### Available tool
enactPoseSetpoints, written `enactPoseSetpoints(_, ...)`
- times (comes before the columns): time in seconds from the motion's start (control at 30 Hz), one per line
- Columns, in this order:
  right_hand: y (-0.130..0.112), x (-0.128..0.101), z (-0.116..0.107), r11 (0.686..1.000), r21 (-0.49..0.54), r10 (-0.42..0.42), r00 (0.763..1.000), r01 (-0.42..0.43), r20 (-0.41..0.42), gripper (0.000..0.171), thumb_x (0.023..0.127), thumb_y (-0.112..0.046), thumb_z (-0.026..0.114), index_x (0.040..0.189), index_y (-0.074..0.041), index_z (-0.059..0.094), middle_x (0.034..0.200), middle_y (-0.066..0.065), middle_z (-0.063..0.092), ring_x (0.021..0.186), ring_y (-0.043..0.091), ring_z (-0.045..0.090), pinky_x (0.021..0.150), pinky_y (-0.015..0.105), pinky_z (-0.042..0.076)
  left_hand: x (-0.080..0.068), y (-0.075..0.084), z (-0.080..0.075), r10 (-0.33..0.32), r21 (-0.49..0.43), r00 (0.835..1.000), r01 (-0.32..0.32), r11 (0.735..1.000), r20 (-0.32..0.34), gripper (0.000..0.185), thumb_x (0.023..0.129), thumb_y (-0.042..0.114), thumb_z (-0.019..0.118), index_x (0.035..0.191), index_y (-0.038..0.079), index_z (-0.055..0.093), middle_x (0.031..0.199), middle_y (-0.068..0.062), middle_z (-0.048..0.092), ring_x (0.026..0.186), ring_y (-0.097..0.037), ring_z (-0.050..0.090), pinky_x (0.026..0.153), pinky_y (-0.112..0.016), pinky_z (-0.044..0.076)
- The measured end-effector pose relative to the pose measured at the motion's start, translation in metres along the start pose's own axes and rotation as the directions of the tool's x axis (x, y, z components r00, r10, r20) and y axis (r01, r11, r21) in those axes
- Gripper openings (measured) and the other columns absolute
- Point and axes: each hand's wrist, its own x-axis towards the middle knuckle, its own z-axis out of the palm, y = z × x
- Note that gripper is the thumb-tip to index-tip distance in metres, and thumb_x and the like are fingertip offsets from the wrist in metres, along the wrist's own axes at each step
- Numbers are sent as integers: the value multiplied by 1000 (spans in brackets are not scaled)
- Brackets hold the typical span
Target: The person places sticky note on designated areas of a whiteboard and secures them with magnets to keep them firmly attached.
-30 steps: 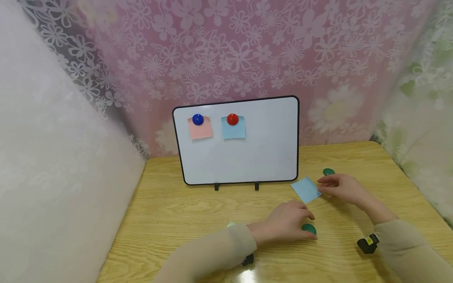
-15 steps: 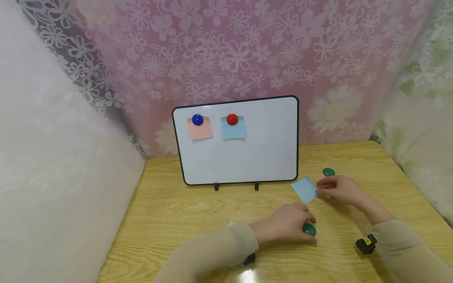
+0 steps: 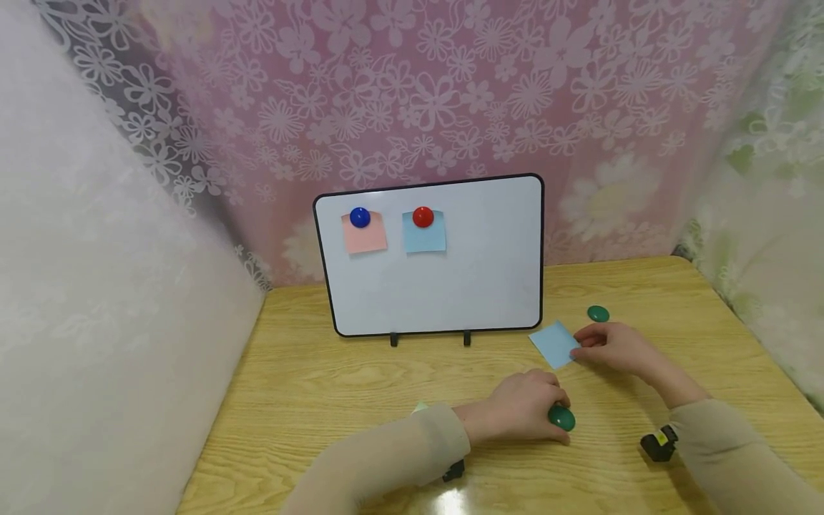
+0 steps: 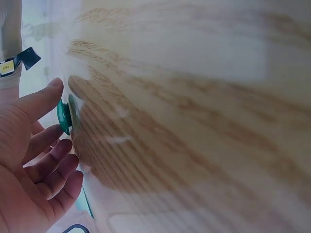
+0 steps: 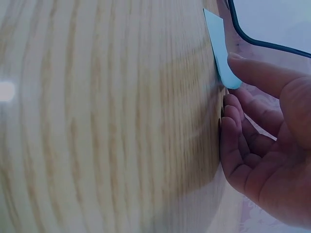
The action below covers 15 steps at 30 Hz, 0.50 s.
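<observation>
On the table in front, my left hand (image 3: 524, 406) curls its thumb and index finger round a round green magnet (image 3: 562, 418). In the left wrist view, the magnet (image 4: 63, 117) sits at the wood surface between thumb and index finger, the other fingers loosely bent. Farther right, my right hand (image 3: 614, 347) pinches the near right edge of a light blue sticky note (image 3: 554, 345). The right wrist view has the thumb on the note (image 5: 221, 53), whose edge curves up, and the index finger behind it. A second green magnet (image 3: 598, 313) lies just beyond this hand.
A whiteboard (image 3: 483, 286) stands on small black feet at the back. A blue magnet (image 3: 360, 217) holds a pink note (image 3: 365, 240) on it; a red magnet (image 3: 423, 217) holds a blue note (image 3: 425, 241). A pale green paper corner (image 3: 420, 407) peeks out behind the left sleeve.
My right hand has shifted slightly left and nearer, its thumb now on the blue note's edge. My left thumb and index finger have drawn in closer round the green magnet.
</observation>
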Motion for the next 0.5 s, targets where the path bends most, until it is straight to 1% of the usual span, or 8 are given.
enactPoseSetpoints(0.2,-1,0,1,1000,-13,-4,1000,4,-6,53,97,-39,81,127,3,71,109,8,72,97,22,66,81,39,55,2,1,1,-10,28,1000,10,1000,-2,44,87,63,83,123,37,79,111,22,61,96,6,51,72,-11,41)
enactPoseSetpoints(0.3,-2,-1,1,1000,-10,-3,1000,3,-7,52,97,-39,81,126,3,71,108,8,73,97,22,67,81,39,55,2,2,1,-14,30,1000,14,999,5,44,88,62,83,123,37,79,112,22,61,98,6,52,72,-11,41)
enactPoseSetpoints(0.5,-3,-3,1,1000,-4,-10,1000,10,-10,48,98,-38,80,124,1,72,107,6,72,95,20,65,79,38,54,2,2,3,-10,32,1000,11,999,-4,41,88,62,83,121,37,80,111,21,61,98,5,51,71,-11,41)
